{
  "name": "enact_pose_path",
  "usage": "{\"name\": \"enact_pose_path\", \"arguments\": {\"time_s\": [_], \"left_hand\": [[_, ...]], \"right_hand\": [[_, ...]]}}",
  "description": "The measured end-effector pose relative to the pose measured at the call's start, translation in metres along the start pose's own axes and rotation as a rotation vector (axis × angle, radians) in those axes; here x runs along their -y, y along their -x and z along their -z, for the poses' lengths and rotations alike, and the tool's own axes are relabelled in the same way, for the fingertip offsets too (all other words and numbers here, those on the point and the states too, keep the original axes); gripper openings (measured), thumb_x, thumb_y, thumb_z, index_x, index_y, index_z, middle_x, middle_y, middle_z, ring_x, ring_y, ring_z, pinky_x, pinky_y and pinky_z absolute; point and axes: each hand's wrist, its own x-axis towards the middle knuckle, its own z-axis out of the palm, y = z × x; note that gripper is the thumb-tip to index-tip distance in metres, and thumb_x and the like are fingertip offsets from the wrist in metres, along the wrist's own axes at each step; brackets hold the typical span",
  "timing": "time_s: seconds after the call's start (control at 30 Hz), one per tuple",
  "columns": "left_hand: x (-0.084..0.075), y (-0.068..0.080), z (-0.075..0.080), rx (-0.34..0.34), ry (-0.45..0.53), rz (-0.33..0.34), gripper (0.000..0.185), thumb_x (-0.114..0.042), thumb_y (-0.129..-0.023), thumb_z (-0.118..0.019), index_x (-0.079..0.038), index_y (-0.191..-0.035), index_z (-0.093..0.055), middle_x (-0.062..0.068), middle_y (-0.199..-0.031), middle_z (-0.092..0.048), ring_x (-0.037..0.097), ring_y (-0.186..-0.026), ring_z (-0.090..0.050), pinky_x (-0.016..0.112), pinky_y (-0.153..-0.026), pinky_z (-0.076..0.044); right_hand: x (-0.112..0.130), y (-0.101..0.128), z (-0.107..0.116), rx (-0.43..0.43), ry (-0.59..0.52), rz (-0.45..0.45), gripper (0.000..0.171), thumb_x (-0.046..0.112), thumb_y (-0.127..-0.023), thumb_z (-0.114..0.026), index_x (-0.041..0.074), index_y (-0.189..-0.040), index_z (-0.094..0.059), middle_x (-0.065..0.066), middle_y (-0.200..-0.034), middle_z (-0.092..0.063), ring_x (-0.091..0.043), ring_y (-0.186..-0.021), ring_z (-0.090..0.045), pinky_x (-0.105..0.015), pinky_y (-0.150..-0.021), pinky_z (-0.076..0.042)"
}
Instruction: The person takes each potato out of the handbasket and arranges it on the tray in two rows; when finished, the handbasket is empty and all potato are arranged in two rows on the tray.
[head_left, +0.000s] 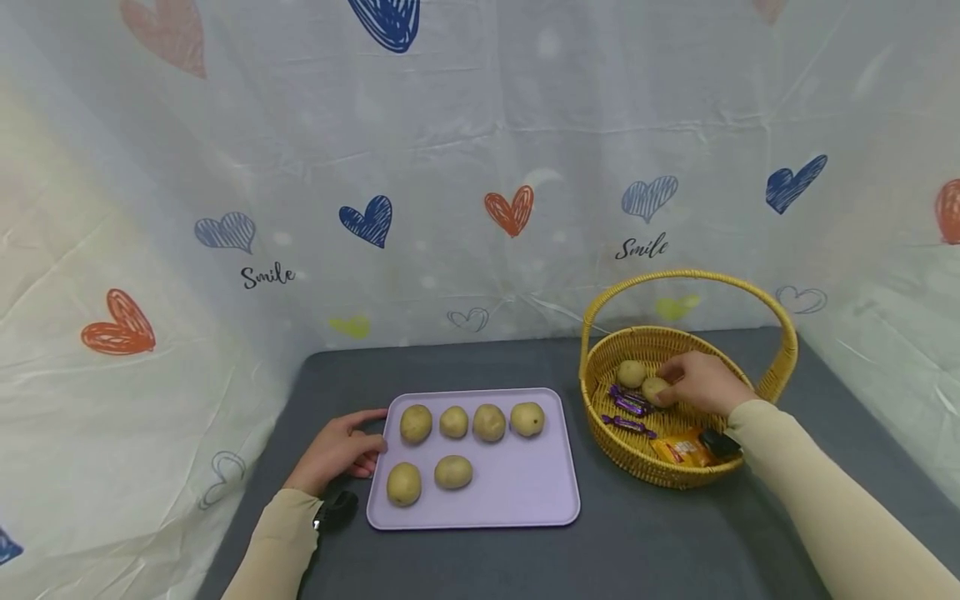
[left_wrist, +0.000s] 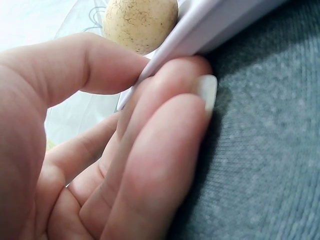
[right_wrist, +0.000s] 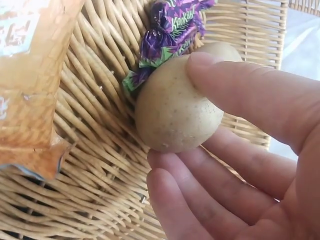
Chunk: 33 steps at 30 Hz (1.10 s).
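Observation:
My right hand (head_left: 701, 382) reaches into the yellow wicker basket (head_left: 652, 477) and grips a potato (right_wrist: 175, 107) between thumb and fingertips. Another potato (head_left: 632, 373) lies behind it. Purple-wrapped candies (head_left: 628, 425) and an orange packet (head_left: 684, 448) rest on the basket floor. At the other side, my left hand (head_left: 337, 450) holds the left edge of a lilac tray (head_left: 517, 492), its thumb at the rim and other fingers against the outer side in the left wrist view. Several potatoes (head_left: 489, 423) lie on the tray in two rows, the back row longer.
Tray and basket stand side by side on a dark grey tabletop (head_left: 480, 567), the basket to the right. Its tall arched handle (head_left: 686, 273) rises over the opening. A white curtain (head_left: 450, 275) with printed hearts hangs behind the table and along both sides.

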Motion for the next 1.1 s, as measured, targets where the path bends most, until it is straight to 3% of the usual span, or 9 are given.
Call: {"name": "enact_pose_path", "arguments": {"time_s": [0.27, 0.57, 0.87, 1.1], "left_hand": [[0.000, 0.000, -0.001, -0.018, -0.001, 0.014, 0.068, -0.019, -0.086, -0.083, -0.020, -0.151, -0.063, 0.006, -0.074, -0.071, 0.015, -0.059, -0.068, 0.033, -0.059, -0.062], [0.000, 0.001, -0.001, -0.023, -0.012, 0.007, 0.068, -0.020, -0.086, -0.083, -0.019, -0.151, -0.063, 0.007, -0.074, -0.071, 0.015, -0.059, -0.068, 0.033, -0.059, -0.062], [0.000, 0.002, 0.000, -0.022, -0.008, 0.007, 0.068, -0.021, -0.086, -0.083, -0.019, -0.151, -0.063, 0.007, -0.074, -0.071, 0.016, -0.060, -0.068, 0.034, -0.059, -0.062], [0.000, 0.001, 0.000, -0.023, -0.018, 0.001, 0.067, -0.021, -0.087, -0.083, -0.018, -0.151, -0.063, 0.007, -0.073, -0.071, 0.015, -0.059, -0.068, 0.033, -0.058, -0.062]], "right_hand": [[-0.001, 0.002, 0.002, -0.007, 0.002, 0.033, 0.059, 0.032, -0.092, -0.084, -0.008, -0.133, -0.071, -0.030, -0.131, -0.072, -0.049, -0.118, -0.068, -0.061, -0.095, -0.059], [0.006, 0.006, 0.005, -0.039, -0.004, 0.042, 0.054, 0.039, -0.091, -0.084, 0.000, -0.128, -0.077, -0.022, -0.127, -0.077, -0.044, -0.117, -0.070, -0.060, -0.095, -0.059], [0.055, 0.029, 0.014, -0.113, -0.006, 0.130, 0.051, 0.043, -0.090, -0.086, 0.007, -0.124, -0.079, -0.006, -0.111, -0.081, -0.025, -0.102, -0.074, -0.053, -0.090, -0.060], [0.096, 0.046, 0.000, -0.169, -0.056, 0.211, 0.042, 0.035, -0.088, -0.090, 0.008, -0.118, -0.080, -0.002, -0.103, -0.080, -0.017, -0.095, -0.073, -0.043, -0.085, -0.062]]}}
